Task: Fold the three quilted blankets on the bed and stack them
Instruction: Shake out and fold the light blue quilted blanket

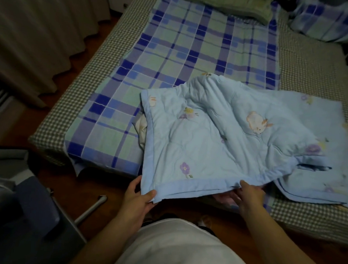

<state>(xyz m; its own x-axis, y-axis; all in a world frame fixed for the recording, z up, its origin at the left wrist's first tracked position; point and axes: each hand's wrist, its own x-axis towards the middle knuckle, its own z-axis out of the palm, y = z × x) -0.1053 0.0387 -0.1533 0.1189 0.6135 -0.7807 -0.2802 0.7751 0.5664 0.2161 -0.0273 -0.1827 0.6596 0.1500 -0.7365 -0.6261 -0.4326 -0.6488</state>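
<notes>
Pinching the near hem of the light-blue quilted blanket with flower prints [219, 134], left hand [138, 196] at 7 o'clock and right hand [250, 196] at 5 o'clock gripped over the checked bed [305, 64].

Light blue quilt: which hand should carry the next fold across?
Probably left. The left hand grips the light blue quilt at its free near corner; the right hand pinches mid-hem.
</notes>
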